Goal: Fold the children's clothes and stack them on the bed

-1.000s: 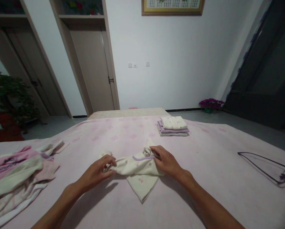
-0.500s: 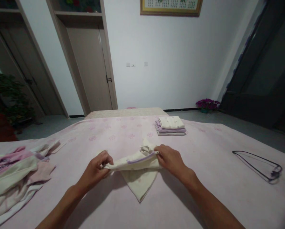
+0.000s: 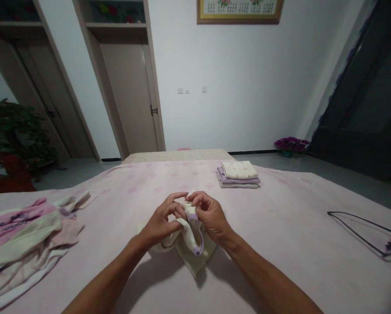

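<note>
**Two-handed pinch on the cream garment [image 3: 186, 231], lavender edging [image 3: 193, 216] bowed between the hands!**

And here it is, centre of the bedspread [image 3: 290, 222]: soft, creamy cloth, gathered into folds, its lavender edging curving down in a narrow loop. One pale corner pokes out at six o'clock, pointing at the wearer, with a shadow beneath.

Plenty is out of sight! Knuckles cover much of the far side, and the bunching conceals the garment's full shape. Whether that near corner touches down, I can't tell. The heaped clothes [image 3: 23, 235] out at nine o'clock run off the picture's edge.

Now the fingers: the left hand [image 3: 161, 222], at nine o'clock of the loop, curls in with thumb and forefinger nearly together on a fold. The right hand [image 3: 211, 216], around two o'clock, has its thumb and fingers closed in on the edge by the lavender. The cloth sits squarely between them and spills below, while the forefingers come close together at twelve. Beyond, towards one o'clock, a neat folded stack [image 3: 239, 174]!
</note>
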`<state>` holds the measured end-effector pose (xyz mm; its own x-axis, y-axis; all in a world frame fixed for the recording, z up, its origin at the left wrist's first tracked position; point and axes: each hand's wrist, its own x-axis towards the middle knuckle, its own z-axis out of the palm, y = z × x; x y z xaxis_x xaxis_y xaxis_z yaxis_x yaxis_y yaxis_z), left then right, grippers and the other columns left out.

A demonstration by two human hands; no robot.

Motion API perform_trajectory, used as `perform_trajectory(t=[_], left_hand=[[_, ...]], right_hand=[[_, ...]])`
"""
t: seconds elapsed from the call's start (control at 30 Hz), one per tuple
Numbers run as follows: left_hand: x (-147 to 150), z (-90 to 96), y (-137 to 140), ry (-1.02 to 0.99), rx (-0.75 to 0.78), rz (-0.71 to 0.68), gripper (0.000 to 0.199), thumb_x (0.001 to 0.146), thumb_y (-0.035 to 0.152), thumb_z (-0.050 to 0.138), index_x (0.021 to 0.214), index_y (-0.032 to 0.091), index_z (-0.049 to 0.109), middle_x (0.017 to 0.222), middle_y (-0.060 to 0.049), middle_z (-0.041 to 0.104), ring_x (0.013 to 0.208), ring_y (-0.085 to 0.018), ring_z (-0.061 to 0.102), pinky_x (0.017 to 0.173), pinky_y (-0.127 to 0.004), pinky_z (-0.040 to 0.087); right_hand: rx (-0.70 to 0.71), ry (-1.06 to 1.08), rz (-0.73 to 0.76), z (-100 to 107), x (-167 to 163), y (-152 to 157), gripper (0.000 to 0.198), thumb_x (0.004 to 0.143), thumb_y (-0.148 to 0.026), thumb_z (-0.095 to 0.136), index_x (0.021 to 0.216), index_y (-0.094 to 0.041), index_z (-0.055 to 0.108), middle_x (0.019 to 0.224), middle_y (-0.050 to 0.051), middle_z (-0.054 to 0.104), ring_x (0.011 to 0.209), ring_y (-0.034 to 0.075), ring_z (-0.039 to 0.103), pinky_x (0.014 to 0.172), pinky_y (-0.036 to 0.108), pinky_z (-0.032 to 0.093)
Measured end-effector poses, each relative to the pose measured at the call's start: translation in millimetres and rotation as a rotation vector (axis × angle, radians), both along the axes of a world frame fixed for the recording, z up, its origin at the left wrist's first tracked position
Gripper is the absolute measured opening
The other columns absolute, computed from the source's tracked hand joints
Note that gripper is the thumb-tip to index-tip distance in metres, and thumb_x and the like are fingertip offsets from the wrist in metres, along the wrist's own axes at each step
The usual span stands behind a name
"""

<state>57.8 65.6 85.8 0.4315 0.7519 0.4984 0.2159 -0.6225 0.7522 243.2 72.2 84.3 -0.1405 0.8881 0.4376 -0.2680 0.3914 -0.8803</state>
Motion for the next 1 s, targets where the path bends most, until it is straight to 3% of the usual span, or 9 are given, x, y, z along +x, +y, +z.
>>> perform_trajectory(t=[0.1,0.2,0.37,0.5,0.57,0.67,0.77,0.87,1.0], left_hand=[[17,-16.2,11,-0.129,-0.2,0.001,0.013,0.066,0.014,0.065,0.077,0.019,0.059,0.102,-0.007,0.067,0.088,-0.019,0.062,0.074,-0.027,0.049],[29,-27.4,17,-0.269,-0.352,0.123,0.021,0.062,0.017,0.065,0.078,0.02,0.052,0.069,0.004,0.057,0.063,-0.012,0.054,0.058,-0.02,0.042],[36,-16.8,21,-0.596,-0.495,0.484,0.051,0.065,0.033,0.076,0.109,0.02,0.053,0.083,0.001,0.066,0.066,-0.015,0.063,0.061,-0.023,0.047],[43,1.8,11,-0.692,-0.634,0.335,0.06,0.06,0.037,0.083,0.111,0.017,0.058,0.085,-0.003,0.069,0.066,-0.016,0.064,0.061,-0.025,0.05],[47,8.9,2,-0.678,-0.664,0.184,0.056,0.061,0.036,0.085,0.108,0.015,0.063,0.09,-0.005,0.07,0.077,-0.018,0.067,0.07,-0.027,0.052],[50,15.4,-6,-0.613,-0.695,0.005,0.057,0.062,0.035,0.087,0.112,0.017,0.068,0.102,-0.008,0.072,0.095,-0.022,0.067,0.085,-0.03,0.051],[40,17.3,-3,-0.457,-0.598,0.043,0.047,0.064,0.037,0.087,0.103,0.015,0.074,0.097,-0.008,0.073,0.094,-0.022,0.066,0.087,-0.031,0.048],[16,21.3,7,-0.285,-0.344,0.252,0.031,0.071,0.041,0.079,0.087,0.015,0.075,0.085,-0.006,0.072,0.082,-0.02,0.064,0.079,-0.029,0.048],[-26,43.9,11,-0.267,-0.012,0.541,0.027,0.079,0.043,0.07,0.088,0.017,0.071,0.085,-0.002,0.069,0.079,-0.017,0.061,0.074,-0.025,0.048]], right_hand=[[0.025,-0.178,-0.202,3,2,5,0.012,0.064,-0.025,0.072,0.069,-0.021,0.063,0.086,0.0,0.057,0.074,0.014,0.055,0.066,0.025,0.045],[0.06,-0.321,-0.404,2,16,10,0.012,0.065,-0.024,0.072,0.073,-0.02,0.064,0.076,-0.002,0.056,0.065,0.013,0.048,0.062,0.025,0.041],[-0.06,-0.251,-0.286,-11,28,-10,0.02,0.078,-0.037,0.069,0.078,-0.021,0.058,0.068,-0.003,0.055,0.062,0.013,0.051,0.058,0.025,0.042],[-0.153,-0.294,-0.05,-19,16,-23,0.042,0.071,-0.035,0.076,0.106,-0.02,0.06,0.094,0.003,0.067,0.081,0.018,0.063,0.074,0.031,0.051],[-0.146,-0.274,-0.061,-20,9,-20,0.058,0.068,-0.034,0.079,0.119,-0.02,0.055,0.11,0.007,0.067,0.095,0.022,0.064,0.083,0.035,0.052],[-0.137,-0.266,-0.174,-21,5,-5,0.06,0.068,-0.033,0.076,0.122,-0.019,0.053,0.113,0.008,0.067,0.097,0.023,0.064,0.084,0.036,0.052],[-0.157,-0.259,-0.251,-26,9,10,0.046,0.067,-0.029,0.067,0.111,-0.016,0.06,0.099,0.005,0.07,0.086,0.021,0.063,0.077,0.032,0.051],[-0.133,-0.295,-0.314,-27,27,22,0.033,0.067,-0.026,0.055,0.097,-0.016,0.064,0.085,0.002,0.07,0.077,0.019,0.061,0.068,0.027,0.049],[0.09,-0.527,-0.566,0,70,29,0.034,0.066,-0.02,0.049,0.094,-0.018,0.067,0.084,0.003,0.071,0.078,0.02,0.061,0.072,0.029,0.047]])
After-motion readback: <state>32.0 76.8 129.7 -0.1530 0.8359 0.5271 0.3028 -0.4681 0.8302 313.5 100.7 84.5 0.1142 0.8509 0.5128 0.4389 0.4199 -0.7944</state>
